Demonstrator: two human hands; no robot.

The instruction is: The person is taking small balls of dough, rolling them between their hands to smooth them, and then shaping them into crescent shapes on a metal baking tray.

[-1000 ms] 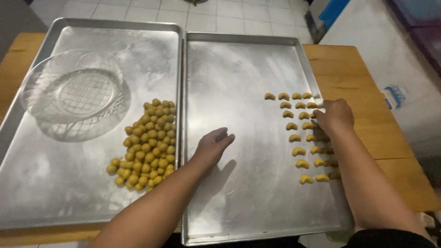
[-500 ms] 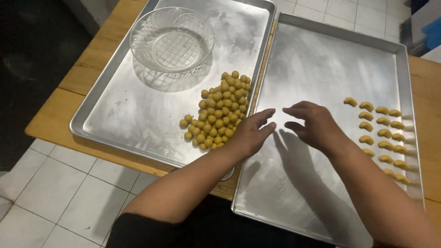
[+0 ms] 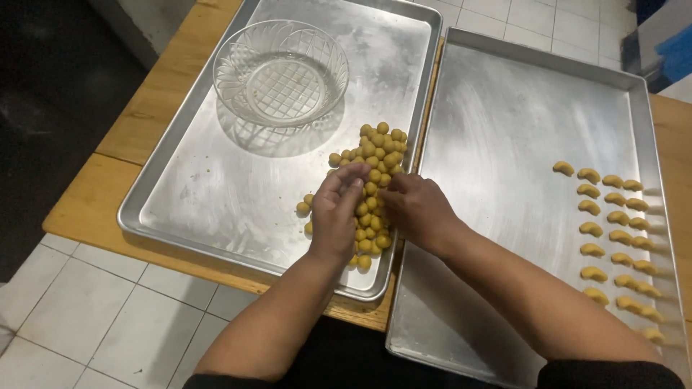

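Reaching Into the Pile of Little Dough Balls

Both hands are in the pile of small yellow dough balls (image 3: 375, 180) on the left tray (image 3: 209, 209). The left hand (image 3: 337, 212) lies on the near part of the pile with its fingers bent down over the balls. The right hand (image 3: 417, 210) comes in from the other side, and its fingertips touch the balls too. Whether either hand has picked up a ball cannot be told, because the fingers hide what is under them.

The pile sits by the right edge of the left tray. An empty glass bowl (image 3: 281, 72) stands behind it on the same tray, with only a few crumbs inside.

The right tray (image 3: 504, 130) lies just beside the left one, and both sit on a wooden counter (image 3: 108, 180). On the far right side of this tray there are neat rows of shaped pieces (image 3: 613, 230). They are yellow and curved like little moons.

Some of the work looks done, since a good number of pieces are already shaped and lined up. A lot looks left. Many round balls are still in the pile, and most of the right tray is bare metal.
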